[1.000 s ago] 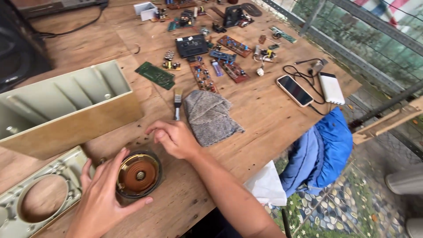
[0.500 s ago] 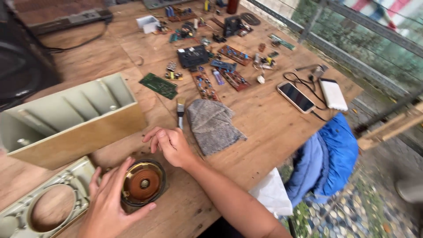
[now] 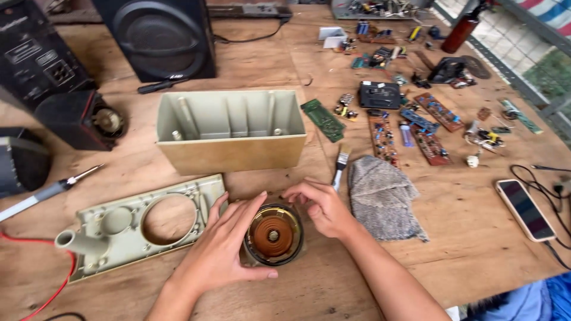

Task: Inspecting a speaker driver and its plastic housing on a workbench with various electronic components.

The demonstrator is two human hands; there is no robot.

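Copper-brown and round, the speaker driver sits on the wooden table close to its near edge, cone facing up. My left hand cups it from the left: the fingers curve along its far rim and the thumb presses its near rim, so the hand holds the driver loosely rather than clamped. My right hand hovers at the driver's far right side, fingers bent and drawn close together with the tips just over the rim; I cannot tell whether they pinch anything.

Left of the driver, touching my left hand's edge, lies the beige front panel with a round cut-out. Beyond both, toward the middle of the table, stands the open beige housing shell. Just right of my right hand lies a grey cloth, with a small brush beside its far left corner. Circuit boards are scattered toward the far right corner, and a phone rests near the right edge. A black speaker cabinet stands at the far edge, and a soldering iron lies by the left edge.
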